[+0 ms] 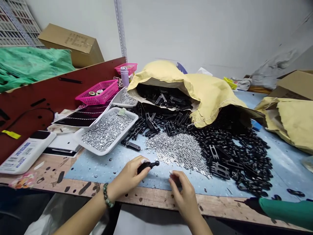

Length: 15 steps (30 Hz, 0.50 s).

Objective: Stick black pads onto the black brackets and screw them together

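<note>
My left hand (128, 178) grips a black plastic link (146, 166) with a round dark end, holding it just above the blue mat (97, 166). My right hand (183, 192) is close beside it, fingertips pinched on a small black part (176, 182) that is mostly hidden by the fingers. Just beyond both hands lies a loose heap of silver screws and nuts (176, 151). Black slotted links (232, 160) spread in a large pile to its right, spilling from a yellow paper sack (202, 94).
A white tray of silver nuts (106, 130) stands left of the heap, and a pink plastic basket (97, 93) sits behind it. A white device (26, 151) lies at the left. A green-handled tool (283, 209) crosses the lower right, over the worn wooden table edge (156, 199).
</note>
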Tool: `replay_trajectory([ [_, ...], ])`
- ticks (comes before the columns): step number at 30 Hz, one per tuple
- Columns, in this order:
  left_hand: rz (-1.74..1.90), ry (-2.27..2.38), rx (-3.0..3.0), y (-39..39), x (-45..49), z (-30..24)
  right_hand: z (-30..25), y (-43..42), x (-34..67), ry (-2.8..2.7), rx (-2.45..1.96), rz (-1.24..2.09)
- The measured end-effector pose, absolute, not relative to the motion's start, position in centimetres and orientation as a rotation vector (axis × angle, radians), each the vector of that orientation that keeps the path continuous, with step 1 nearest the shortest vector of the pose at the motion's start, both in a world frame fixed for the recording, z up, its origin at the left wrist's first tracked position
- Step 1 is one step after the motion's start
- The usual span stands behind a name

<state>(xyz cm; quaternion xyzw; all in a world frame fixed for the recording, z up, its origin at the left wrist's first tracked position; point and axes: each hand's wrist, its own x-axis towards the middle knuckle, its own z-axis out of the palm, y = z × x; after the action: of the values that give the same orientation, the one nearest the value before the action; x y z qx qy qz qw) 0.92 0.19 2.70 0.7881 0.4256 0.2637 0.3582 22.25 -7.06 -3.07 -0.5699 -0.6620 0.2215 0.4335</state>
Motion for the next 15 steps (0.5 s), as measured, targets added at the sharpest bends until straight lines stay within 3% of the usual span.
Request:
replay_trajectory([
  [6,0.736,1.007,2.034,0.8,1.5,2.6,-2.5,-5.5,20.4,-1.726,-1.451,0.541],
  [15,0.452,0.914,2.385,0.0,3.0,0.6,-2.7,-6.1,21.1,-1.799,-1.334,0.525],
])
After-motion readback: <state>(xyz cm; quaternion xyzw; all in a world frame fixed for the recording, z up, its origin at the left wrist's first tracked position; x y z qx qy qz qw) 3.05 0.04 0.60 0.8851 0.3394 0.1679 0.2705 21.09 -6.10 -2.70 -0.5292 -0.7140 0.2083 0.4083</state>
